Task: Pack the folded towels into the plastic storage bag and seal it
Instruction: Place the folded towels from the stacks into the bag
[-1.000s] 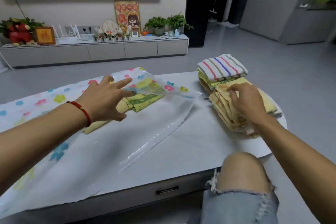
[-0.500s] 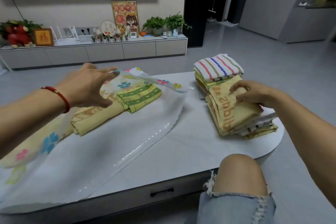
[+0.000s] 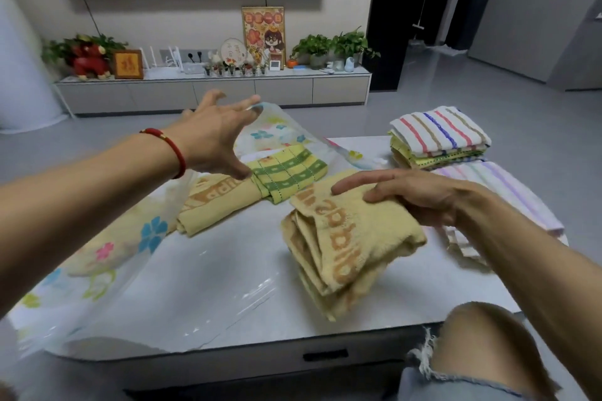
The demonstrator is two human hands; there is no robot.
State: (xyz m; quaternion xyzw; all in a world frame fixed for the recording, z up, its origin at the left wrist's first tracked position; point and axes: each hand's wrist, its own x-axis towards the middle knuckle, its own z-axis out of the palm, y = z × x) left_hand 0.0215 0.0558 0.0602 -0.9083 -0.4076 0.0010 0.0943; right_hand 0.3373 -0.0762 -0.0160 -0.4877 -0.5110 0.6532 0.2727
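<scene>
Tabletop (image 3: 407, 296): the pale tabletop carried everything, with the person's bare knee at its near edge.
Bag, lower sheet (image 3: 182, 296): the clear bottom layer of the plastic storage bag lay flat across the near left of the tabletop, mouth facing right.
Right hand (image 3: 420, 195): it gripped a folded yellow towel (image 3: 345, 238), fingers stretched over the top and the rest curled underneath, holding it just above the tabletop in front of the bag's mouth.
That towel: not in the bag yet, by the look of it; it hung at the opening, folds sagging on the near side.
Left hand (image 3: 215, 137): fingers spread wide, it lifted the flowered upper sheet (image 3: 277, 130) of the bag by its edge, which lay against the fingertips; whether it pinched the plastic or only propped it up was unclear.
Already packed: a yellow lettered towel (image 3: 215, 202) and a green checked towel (image 3: 286, 172) lay side by side, touching, under the raised sheet.
Waiting pile, near (image 3: 501, 192): pale striped towels lay behind the right forearm, partly hidden.
Waiting pile, far (image 3: 439, 137): a stack topped by a white towel with coloured stripes stood at the far right of the tabletop.
Progress: early going, it seemed. Two in, one at the mouth, two piles to come.
Seal: not begun; the bag stood wide open.
</scene>
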